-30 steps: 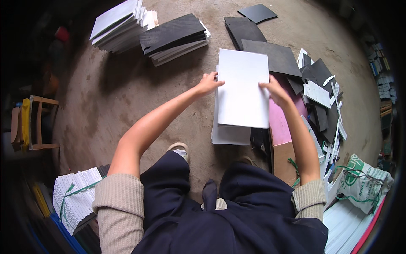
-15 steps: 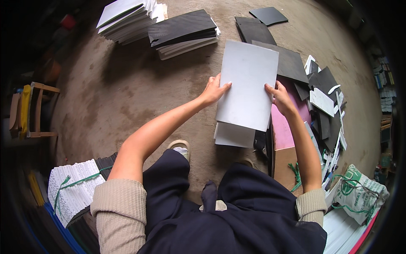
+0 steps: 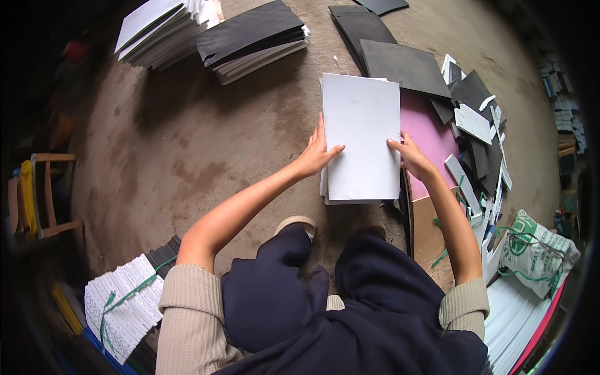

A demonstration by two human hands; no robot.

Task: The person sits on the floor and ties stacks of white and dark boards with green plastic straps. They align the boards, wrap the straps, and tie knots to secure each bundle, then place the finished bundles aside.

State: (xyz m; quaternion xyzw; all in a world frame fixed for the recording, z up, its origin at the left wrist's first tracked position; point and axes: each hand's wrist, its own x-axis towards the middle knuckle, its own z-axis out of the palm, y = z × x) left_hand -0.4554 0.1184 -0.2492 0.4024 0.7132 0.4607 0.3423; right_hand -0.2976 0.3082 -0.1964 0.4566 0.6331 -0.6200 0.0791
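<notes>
Between my two hands is a stack of white rectangular sheets [image 3: 362,125], above the floor in front of my legs. At its left long edge my left hand [image 3: 315,156] grips it, the thumb lying on the top sheet and the fingers along the side. My right hand [image 3: 411,155] holds the opposite edge, thumb on top, with its fingertips partly hidden. Slivers of lower sheets poke out at the left and bottom edges. How thick the stack is cannot be made out from above.
Black sheets [image 3: 406,72] lie ahead on the right, by a pink board [image 3: 428,147] and white and black offcuts [image 3: 474,125]. Stacked sheets [image 3: 250,34] stand far left. A tied white bundle [image 3: 125,297] sits near left, a printed sack [image 3: 537,253] near right.
The top white sheet has slid toward me over the lower ones, so the edges now nearly line up. Both hands stay on the sides. The whole view has shifted slightly.
</notes>
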